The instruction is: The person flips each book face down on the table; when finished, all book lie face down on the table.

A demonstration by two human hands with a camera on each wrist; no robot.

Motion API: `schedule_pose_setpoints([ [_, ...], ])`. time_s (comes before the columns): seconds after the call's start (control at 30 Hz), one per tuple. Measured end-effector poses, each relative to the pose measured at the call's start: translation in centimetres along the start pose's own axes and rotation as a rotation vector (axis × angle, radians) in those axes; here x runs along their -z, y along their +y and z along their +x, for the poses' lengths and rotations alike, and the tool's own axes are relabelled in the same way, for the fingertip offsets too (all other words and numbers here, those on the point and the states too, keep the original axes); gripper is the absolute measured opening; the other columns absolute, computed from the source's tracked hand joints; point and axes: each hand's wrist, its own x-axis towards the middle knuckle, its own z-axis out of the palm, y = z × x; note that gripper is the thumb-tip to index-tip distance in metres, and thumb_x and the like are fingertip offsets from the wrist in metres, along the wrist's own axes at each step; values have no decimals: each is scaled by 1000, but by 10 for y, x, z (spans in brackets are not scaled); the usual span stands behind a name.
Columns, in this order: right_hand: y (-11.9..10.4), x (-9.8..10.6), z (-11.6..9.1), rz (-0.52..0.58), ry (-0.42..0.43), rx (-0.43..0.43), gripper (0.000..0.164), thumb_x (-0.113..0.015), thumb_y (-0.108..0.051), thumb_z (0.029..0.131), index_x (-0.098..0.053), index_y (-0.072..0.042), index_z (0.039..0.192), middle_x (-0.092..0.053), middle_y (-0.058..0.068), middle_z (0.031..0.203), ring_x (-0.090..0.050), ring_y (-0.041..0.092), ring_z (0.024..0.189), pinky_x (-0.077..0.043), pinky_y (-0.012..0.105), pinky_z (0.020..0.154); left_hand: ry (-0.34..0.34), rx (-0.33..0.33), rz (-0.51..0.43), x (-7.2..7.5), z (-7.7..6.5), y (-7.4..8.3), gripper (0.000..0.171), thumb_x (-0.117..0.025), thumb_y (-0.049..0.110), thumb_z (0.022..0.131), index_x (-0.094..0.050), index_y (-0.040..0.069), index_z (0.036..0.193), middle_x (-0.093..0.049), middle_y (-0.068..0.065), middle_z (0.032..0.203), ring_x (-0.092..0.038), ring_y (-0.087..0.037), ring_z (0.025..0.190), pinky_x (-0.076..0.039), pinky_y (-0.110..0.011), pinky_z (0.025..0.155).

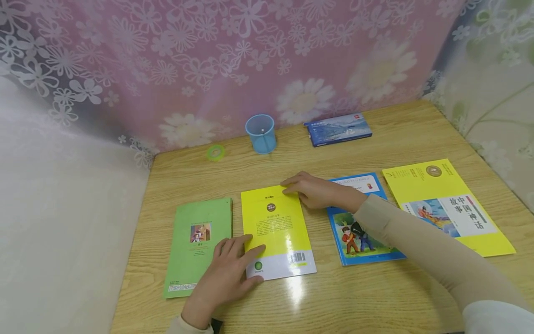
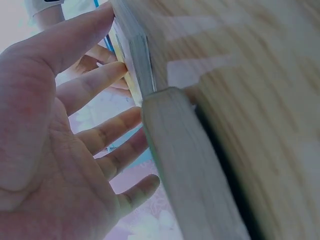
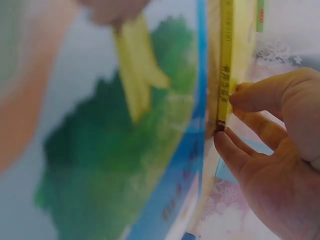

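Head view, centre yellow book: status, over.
Left hand touching centre yellow book at lower left; right hand at its top-right corner. Lying flat. Nothing else on it; green book close alongside.

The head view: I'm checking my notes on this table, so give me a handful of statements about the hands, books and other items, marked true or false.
1. The green book lies left of the yellow book with the barcode. True.
2. The right hand is touching the green book. False; it is at the far right corner of the yellow book with the barcode.
3. The blue cup lies on its side. False; it stands upright.
4. The blue box lies to the right of the blue cup. True.
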Motion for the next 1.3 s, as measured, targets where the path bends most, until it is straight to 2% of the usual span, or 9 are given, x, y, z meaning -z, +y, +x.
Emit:
schedule_pose_setpoints([
  [0.2, 8, 15, -15, 50, 43, 36, 38, -59, 1, 100, -69, -2, 137, -58, 21, 152, -52, 42, 143, -46, 58, 118, 46, -57, 46, -1, 8, 5, 43, -78, 55, 90, -75, 31, 126, -64, -3, 139, -57, -25, 130, -41, -52, 115],
  [0.33, 19, 27, -30, 58, 33, -23, 40, -64, -7, 102, -65, -2, 141, -56, 22, 154, -52, 42, 144, -48, 57, 116, 83, -103, 57, 2, 17, 13, 34, -74, 54, 95, -77, 31, 120, -68, 3, 133, -60, -21, 125, -45, -46, 112],
  [0.53, 34, 41, -57, 118, 43, -108, 41, -66, -11, 103, -64, -2, 143, -60, 20, 150, -56, 41, 140, -52, 57, 110, 141, -187, 90, 5, 39, 34, 34, -73, 54, 96, -77, 32, 120, -69, 5, 131, -63, -18, 121, -49, -42, 108],
  [0.7, 49, 49, -80, 114, 75, -161, 40, -67, -13, 103, -64, -3, 142, -64, 18, 145, -61, 40, 134, -55, 57, 105, 167, -245, 115, 1, 57, 52, 45, -71, 62, 94, -74, 32, 128, -66, 5, 135, -62, -16, 123, -47, -41, 108],
  [0.97, 66, 69, -117, 86, 112, -279, 39, -67, -13, 103, -65, 1, 139, -67, 23, 137, -67, 42, 122, -59, 57, 99, 138, -307, 156, -19, 83, 85, 72, -69, 75, 87, -61, 31, 144, -57, 0, 148, -55, -19, 135, -46, -42, 112],
  [1.1, 72, 76, -133, 79, 91, -342, 41, -68, -16, 102, -65, 5, 138, -66, 27, 138, -67, 44, 121, -59, 57, 97, 84, -314, 151, -27, 93, 98, 81, -69, 78, 84, -56, 30, 149, -52, -2, 154, -51, -21, 141, -45, -42, 115],
  [1.3, 78, 78, -148, 56, 54, -395, 47, -72, -21, 100, -64, 7, 138, -66, 29, 135, -67, 38, 113, -60, 55, 92, -9, -314, 145, -34, 108, 115, 88, -68, 77, 86, -48, 29, 157, -44, -6, 162, -48, -24, 144, -44, -45, 117],
])
